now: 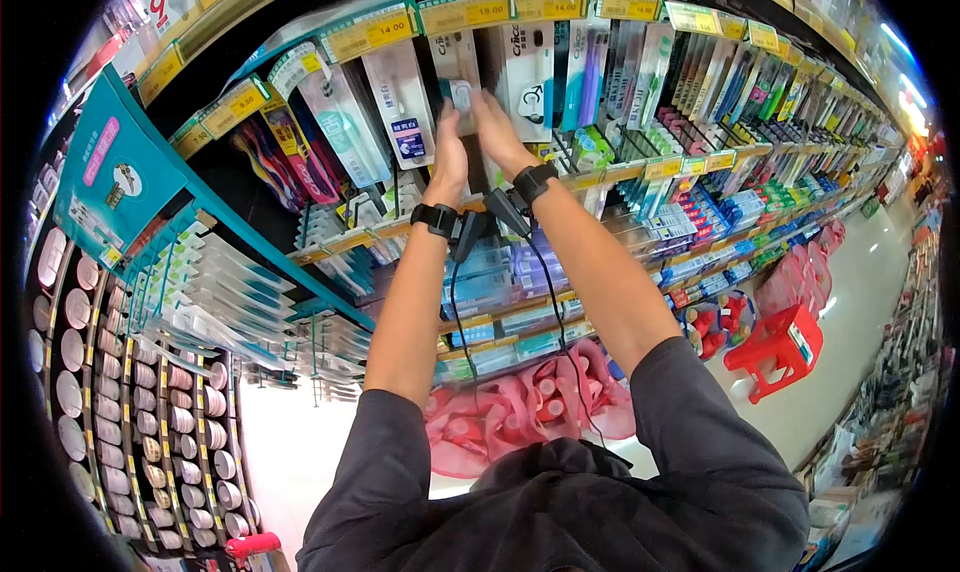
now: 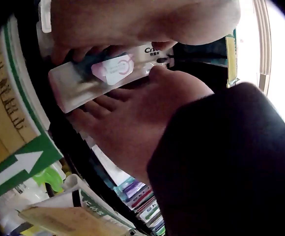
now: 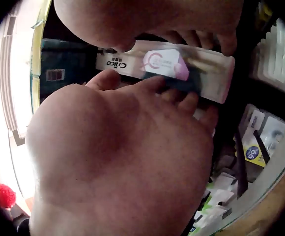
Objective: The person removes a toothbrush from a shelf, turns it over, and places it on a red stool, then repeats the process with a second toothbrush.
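Note:
A toothbrush pack point(image 1: 460, 82) with a white and pink label hangs in the shelf row, its printed top toward the price tags. My left hand point(image 1: 450, 162) lies along its left side and my right hand point(image 1: 503, 137) along its right, palms facing. In the left wrist view, fingertips of the left hand point(image 2: 142, 19) meet one long edge of the pack point(image 2: 113, 71); the right hand point(image 2: 137, 113) lines the other. The right wrist view shows the same pack point(image 3: 167, 64) between right hand point(image 3: 152, 19) and left hand point(image 3: 123, 142). Some fingertips are hidden.
Toothbrush packs point(image 1: 400, 102) hang on both sides, under yellow price tags point(image 1: 375, 34). A teal display panel point(image 1: 120, 177) juts out at left. Below are toothpaste boxes point(image 1: 690, 212) and pink bags point(image 1: 540, 402); a red stool point(image 1: 780, 352) stands at right.

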`<move>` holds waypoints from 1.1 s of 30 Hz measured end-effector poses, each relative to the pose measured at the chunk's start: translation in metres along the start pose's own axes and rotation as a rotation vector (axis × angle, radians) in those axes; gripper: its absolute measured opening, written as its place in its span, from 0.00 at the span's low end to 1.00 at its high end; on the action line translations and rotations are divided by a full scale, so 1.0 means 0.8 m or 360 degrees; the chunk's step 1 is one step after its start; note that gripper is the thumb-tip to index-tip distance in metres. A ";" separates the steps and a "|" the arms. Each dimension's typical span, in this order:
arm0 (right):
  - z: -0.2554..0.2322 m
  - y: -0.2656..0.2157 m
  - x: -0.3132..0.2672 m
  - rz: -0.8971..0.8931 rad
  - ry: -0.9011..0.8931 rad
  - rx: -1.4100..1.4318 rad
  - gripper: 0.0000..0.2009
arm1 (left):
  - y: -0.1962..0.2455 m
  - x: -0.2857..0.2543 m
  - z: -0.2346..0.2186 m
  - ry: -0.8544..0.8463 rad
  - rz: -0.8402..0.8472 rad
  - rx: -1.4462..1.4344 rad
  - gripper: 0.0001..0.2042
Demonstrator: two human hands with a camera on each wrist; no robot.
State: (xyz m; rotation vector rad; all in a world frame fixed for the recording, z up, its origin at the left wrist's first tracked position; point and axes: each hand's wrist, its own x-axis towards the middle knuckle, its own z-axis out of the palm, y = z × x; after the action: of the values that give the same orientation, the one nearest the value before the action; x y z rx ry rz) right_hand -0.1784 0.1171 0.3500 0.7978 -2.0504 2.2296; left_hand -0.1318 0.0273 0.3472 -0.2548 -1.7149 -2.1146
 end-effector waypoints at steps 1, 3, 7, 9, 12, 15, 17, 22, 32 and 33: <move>0.002 0.001 -0.001 -0.0023 0.0016 0.0012 0.41 | 0.000 -0.001 0.000 -0.0005 0.0004 0.0000 0.36; 0.004 -0.001 -0.002 -0.0042 0.0032 0.0017 0.41 | 0.000 -0.001 0.000 -0.0013 0.0010 -0.0005 0.36; 0.004 -0.015 -0.014 -0.0064 -0.0049 0.0020 0.42 | 0.000 -0.006 -0.002 -0.0021 0.0019 -0.0013 0.36; 0.002 -0.017 -0.019 -0.0064 -0.0057 0.0025 0.40 | 0.001 -0.009 -0.001 -0.0028 0.0023 -0.0015 0.36; 0.005 -0.009 -0.018 -0.0036 -0.0025 0.0007 0.39 | 0.002 -0.014 -0.002 -0.0039 0.0028 -0.0015 0.36; 0.002 -0.004 -0.021 -0.0058 -0.0046 -0.0004 0.43 | 0.004 -0.020 -0.004 -0.0049 0.0034 -0.0016 0.36; 0.001 0.004 -0.017 -0.0083 -0.0003 0.0024 0.41 | 0.007 -0.023 -0.004 -0.0061 0.0037 -0.0011 0.36; -0.007 -0.049 -0.054 0.0024 -0.0048 0.0096 0.33 | 0.013 -0.035 -0.006 -0.0120 0.0037 0.0005 0.36; -0.022 -0.040 -0.056 -0.0016 -0.0135 0.0048 0.33 | 0.015 -0.055 0.000 0.0004 0.0049 0.0072 0.33; -0.021 -0.039 -0.057 -0.0026 -0.0117 0.0061 0.34 | 0.015 -0.057 0.000 0.0010 0.0036 0.0103 0.34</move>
State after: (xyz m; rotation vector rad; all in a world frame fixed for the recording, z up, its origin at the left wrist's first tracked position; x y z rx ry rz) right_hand -0.1344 0.1522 0.3620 0.9091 -2.0295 2.2709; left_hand -0.0859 0.0339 0.3406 -0.2478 -1.7653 -2.0374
